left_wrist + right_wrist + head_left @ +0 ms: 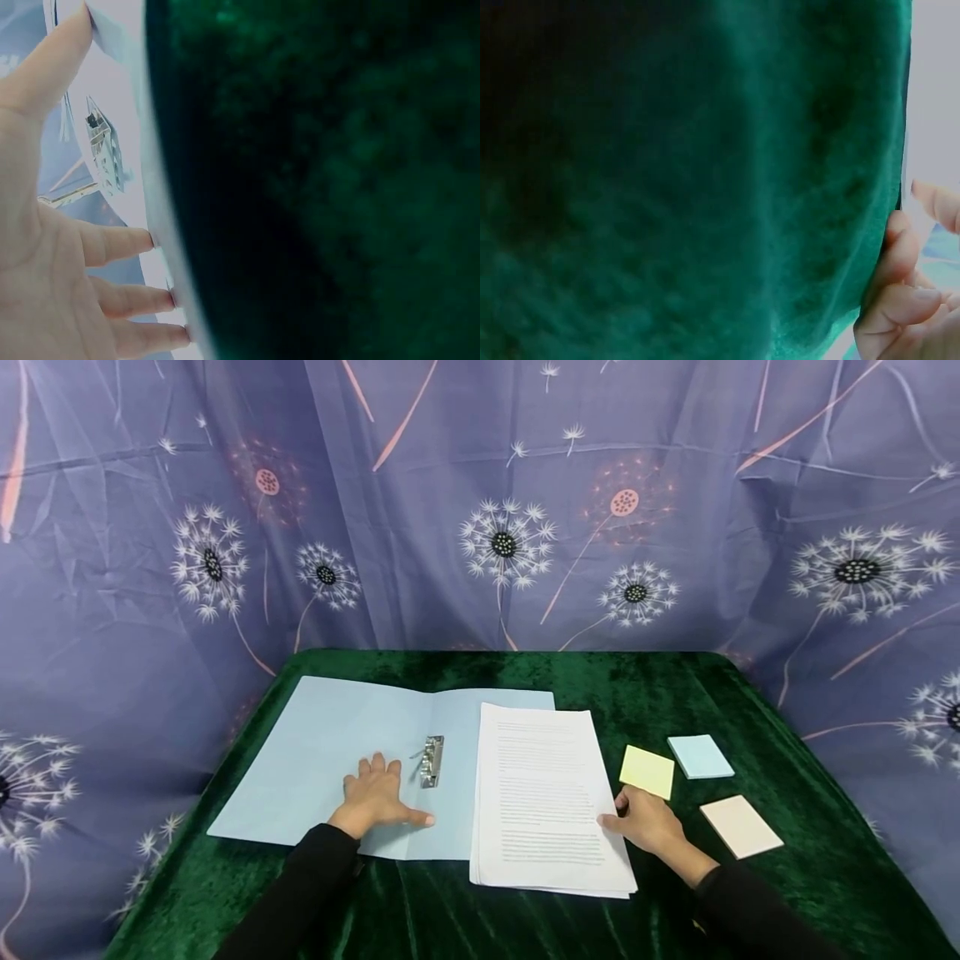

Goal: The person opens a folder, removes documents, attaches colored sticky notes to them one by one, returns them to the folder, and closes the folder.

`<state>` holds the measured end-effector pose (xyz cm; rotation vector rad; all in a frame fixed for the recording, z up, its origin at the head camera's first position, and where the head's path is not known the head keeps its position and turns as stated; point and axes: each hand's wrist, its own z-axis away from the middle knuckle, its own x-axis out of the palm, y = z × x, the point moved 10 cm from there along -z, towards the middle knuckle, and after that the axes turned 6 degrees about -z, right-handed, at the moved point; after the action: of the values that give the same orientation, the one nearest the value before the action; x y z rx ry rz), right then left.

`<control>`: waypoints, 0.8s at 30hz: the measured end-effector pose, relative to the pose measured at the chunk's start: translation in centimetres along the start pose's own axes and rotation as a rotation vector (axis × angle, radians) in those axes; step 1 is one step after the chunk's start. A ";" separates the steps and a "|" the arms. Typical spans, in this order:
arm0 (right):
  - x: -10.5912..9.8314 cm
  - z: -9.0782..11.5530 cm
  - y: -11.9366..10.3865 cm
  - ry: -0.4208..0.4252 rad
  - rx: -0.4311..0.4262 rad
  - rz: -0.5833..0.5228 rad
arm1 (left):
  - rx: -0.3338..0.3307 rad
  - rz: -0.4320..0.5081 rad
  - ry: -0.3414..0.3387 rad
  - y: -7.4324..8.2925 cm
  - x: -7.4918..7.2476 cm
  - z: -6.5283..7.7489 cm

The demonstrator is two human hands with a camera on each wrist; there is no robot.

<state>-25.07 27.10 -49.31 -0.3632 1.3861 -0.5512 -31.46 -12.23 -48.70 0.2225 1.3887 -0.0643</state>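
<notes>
While resting the spread fingers of the left hand (378, 797) on the folder (375, 727) and pinching with the right hand (648, 818) the edge of the paper stack (551, 802) overlapping the folder's right side, seems at the gripping step, calling next for an even lift.

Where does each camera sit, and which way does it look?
Head: on the person's head, looking forward and down at a blue folder and printed pages; left hand, right hand and dark sleeves show.
Left wrist: on that wrist, looking past its palm and fingers at the metal clip and green cloth.
Right wrist: on that wrist, facing mostly green cloth; some fingers show at the right edge.
Shared: head and left wrist views both show the metal clip and left hand.
</notes>
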 end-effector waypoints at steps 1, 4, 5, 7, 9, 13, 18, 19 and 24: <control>0.0 0.0 0.1 -0.001 0.002 0.001 | 0.001 0.000 0.002 0.0 0.0 0.0; -0.1 -0.1 0.0 0.006 -0.014 -0.016 | 0.005 0.001 0.003 -0.1 0.0 0.1; -0.3 -0.1 -0.1 0.008 -0.020 -0.025 | 0.006 0.002 0.002 -0.1 0.1 0.1; -0.8 -0.2 -0.2 0.020 -0.039 -0.043 | 0.007 0.006 0.000 -0.1 0.1 0.1; -1.7 -0.4 -0.4 0.032 -0.068 -0.055 | 0.007 0.011 -0.003 -0.1 0.2 0.1; -3.8 -1.2 -0.9 0.066 -0.165 -0.045 | 0.011 0.011 0.002 -0.1 0.2 0.0; -5.6 -2.0 -1.0 0.083 -0.311 0.060 | 0.012 0.011 0.001 -0.1 0.2 0.1; -5.8 -2.2 -0.9 0.075 -0.326 0.086 | 0.011 0.012 -0.001 -0.1 0.3 0.1; -5.8 -3.4 0.9 0.006 -0.306 0.197 | 0.012 0.017 -0.004 0.0 0.3 0.3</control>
<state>-28.84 31.40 -45.65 -0.4644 1.4952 -0.1777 -31.09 -12.29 -48.92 0.2439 1.3826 -0.0589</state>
